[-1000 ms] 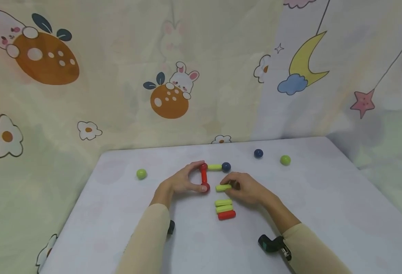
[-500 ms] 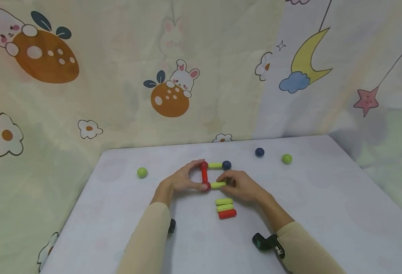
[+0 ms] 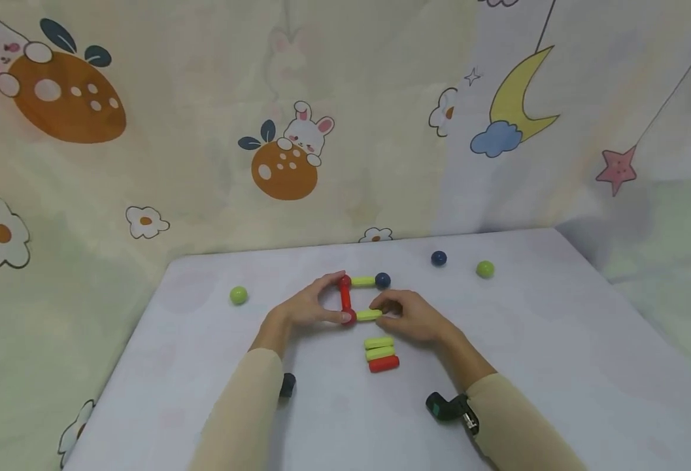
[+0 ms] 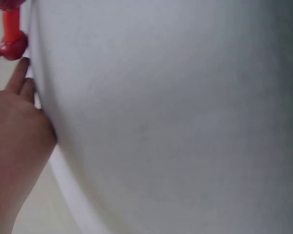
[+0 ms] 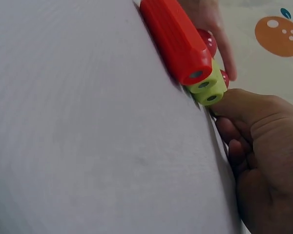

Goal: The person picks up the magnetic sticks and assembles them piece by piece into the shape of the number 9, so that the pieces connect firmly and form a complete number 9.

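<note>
On the table, my left hand (image 3: pixel 306 306) grips a red rod (image 3: pixel 345 298) with a red ball at each end, thumb at the near ball (image 3: pixel 350 317) and index finger at the far ball (image 3: pixel 345 281). From the far ball a yellow-green rod (image 3: pixel 363 281) runs right to a dark blue ball (image 3: pixel 383 280). My right hand (image 3: pixel 412 316) pinches the right end of a second yellow-green rod (image 3: pixel 369 315), whose left end meets the near red ball. In the left wrist view, fingers touch a red ball (image 4: pixel 13 46); in the right wrist view, the pinched rod is mostly hidden.
Two yellow-green rods (image 3: pixel 379 348) and a red rod (image 3: pixel 384 364) lie side by side nearer me. A green ball (image 3: pixel 238 295) sits left, and a dark blue ball (image 3: pixel 438 258) and another green ball (image 3: pixel 485 269) lie at the back right. A printed cloth (image 3: pixel 204 163) hangs behind the table.
My right hand has moved left with the yellow-green rod, from a gap beside the near red ball to contact with it. The left hand keeps its grip on the red piece.
</note>
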### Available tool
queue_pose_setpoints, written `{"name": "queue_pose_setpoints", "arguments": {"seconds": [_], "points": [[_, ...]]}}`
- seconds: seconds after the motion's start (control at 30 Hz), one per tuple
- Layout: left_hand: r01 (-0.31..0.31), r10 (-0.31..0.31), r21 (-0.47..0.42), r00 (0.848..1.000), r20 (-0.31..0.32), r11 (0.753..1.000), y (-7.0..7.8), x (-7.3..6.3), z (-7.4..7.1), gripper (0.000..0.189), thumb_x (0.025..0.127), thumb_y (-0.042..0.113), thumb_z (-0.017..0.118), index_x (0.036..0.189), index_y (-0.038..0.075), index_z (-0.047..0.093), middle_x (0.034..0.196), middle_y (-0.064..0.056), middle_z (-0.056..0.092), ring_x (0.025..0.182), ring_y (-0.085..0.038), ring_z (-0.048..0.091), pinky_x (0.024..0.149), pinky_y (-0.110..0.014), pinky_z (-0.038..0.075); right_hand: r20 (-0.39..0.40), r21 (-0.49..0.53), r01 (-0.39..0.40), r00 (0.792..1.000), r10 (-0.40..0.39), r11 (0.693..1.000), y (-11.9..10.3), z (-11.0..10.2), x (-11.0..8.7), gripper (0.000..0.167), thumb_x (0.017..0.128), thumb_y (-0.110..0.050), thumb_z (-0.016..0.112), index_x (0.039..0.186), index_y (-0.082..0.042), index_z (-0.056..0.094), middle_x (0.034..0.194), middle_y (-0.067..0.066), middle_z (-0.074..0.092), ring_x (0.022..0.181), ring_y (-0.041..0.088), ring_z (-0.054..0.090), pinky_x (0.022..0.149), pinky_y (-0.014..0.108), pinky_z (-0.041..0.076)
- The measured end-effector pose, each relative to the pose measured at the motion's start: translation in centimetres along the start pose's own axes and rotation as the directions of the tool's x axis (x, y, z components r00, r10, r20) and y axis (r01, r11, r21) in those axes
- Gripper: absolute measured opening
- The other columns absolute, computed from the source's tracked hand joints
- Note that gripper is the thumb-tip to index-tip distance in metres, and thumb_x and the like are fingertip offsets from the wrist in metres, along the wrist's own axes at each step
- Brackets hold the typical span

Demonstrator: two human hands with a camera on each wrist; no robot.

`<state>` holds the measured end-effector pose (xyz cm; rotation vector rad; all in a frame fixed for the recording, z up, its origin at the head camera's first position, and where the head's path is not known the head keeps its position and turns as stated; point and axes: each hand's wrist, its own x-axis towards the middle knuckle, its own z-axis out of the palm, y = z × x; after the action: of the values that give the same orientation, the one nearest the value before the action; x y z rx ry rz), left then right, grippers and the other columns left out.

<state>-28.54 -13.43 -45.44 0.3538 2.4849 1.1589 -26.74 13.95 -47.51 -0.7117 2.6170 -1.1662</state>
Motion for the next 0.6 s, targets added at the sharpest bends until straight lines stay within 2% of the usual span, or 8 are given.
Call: {"name": "queue_pose_setpoints", "arguments": {"seconds": [0.1,0.2,0.27,0.37,0.47,0.6], "points": [[-0.009,0.01,0.029,1.0,-0.027,1.0,0.0,-0.4,0.0,0.093,0.079,0.046,0.085,0.158,0.037,0.036,0.166,-0.003,0.027,0.154,-0.03,0.023,0.114,-0.068,0.033,0.015,0.006,0.004,1.0,-0.004,1.0,0.0,0.3,0.3,0.025,0.093,-0.018,0.074,0.118,-0.023,0.07,0.113,-0.01,0.069,0.106,0.014,0.062,0.098,0.038,0.053],[-0.06,0.072,0.143,0.995,-0.075,0.988,0.5,-0.6,0.3,0.075,0.079,0.046,0.085,0.146,0.032,0.052,0.161,-0.004,0.029,0.15,-0.03,0.025,0.115,-0.065,0.034,0.002,0.012,0.0,1.0,0.0,1.0,-0.1,0.6,0.4,0.026,0.092,-0.018,0.076,0.117,-0.022,0.07,0.111,-0.009,0.069,0.104,0.013,0.063,0.096,0.037,0.053],[-0.105,0.135,0.258,0.986,-0.1,0.96,0.9,-0.8,0.6,0.058,0.08,0.045,0.085,0.132,0.03,0.062,0.153,-0.004,0.036,0.144,-0.03,0.029,0.114,-0.06,0.034,-0.012,0.017,0.0,1.0,0.0,1.0,-0.1,0.7,0.4,0.025,0.092,-0.018,0.076,0.116,-0.023,0.071,0.11,-0.009,0.069,0.102,0.014,0.063,0.095,0.038,0.052],[-0.148,0.207,0.403,0.973,-0.107,0.903,1.8,-1.1,1.0,0.041,0.08,0.044,0.085,0.115,0.03,0.07,0.136,0.0,0.046,0.132,-0.026,0.036,0.107,-0.052,0.034,-0.026,0.009,0.01,1.0,-0.009,1.0,-0.1,0.7,0.3,0.023,0.092,-0.018,0.076,0.113,-0.025,0.072,0.109,-0.01,0.069,0.103,0.014,0.063,0.096,0.038,0.052],[-0.179,0.247,0.465,0.965,-0.088,0.867,2.6,-1.3,1.5,0.033,0.081,0.043,0.085,0.109,0.03,0.074,0.125,0.003,0.051,0.124,-0.022,0.039,0.099,-0.045,0.035,-0.037,-0.002,0.014,0.999,-0.014,1.0,0.0,0.6,0.2,0.022,0.092,-0.019,0.076,0.112,-0.026,0.072,0.109,-0.01,0.069,0.104,0.014,0.062,0.097,0.038,0.052],[-0.185,0.257,0.504,0.963,-0.077,0.844,3.2,-1.0,2.2,0.027,0.082,0.042,0.084,0.105,0.031,0.076,0.117,0.004,0.053,0.118,-0.019,0.039,0.093,-0.04,0.035,-0.054,-0.001,-0.002,0.999,0.002,1.0,0.1,0.3,-0.1,0.022,0.092,-0.019,0.077,0.111,-0.028,0.072,0.109,-0.011,0.068,0.104,0.013,0.062,0.098,0.038,0.051]]}}
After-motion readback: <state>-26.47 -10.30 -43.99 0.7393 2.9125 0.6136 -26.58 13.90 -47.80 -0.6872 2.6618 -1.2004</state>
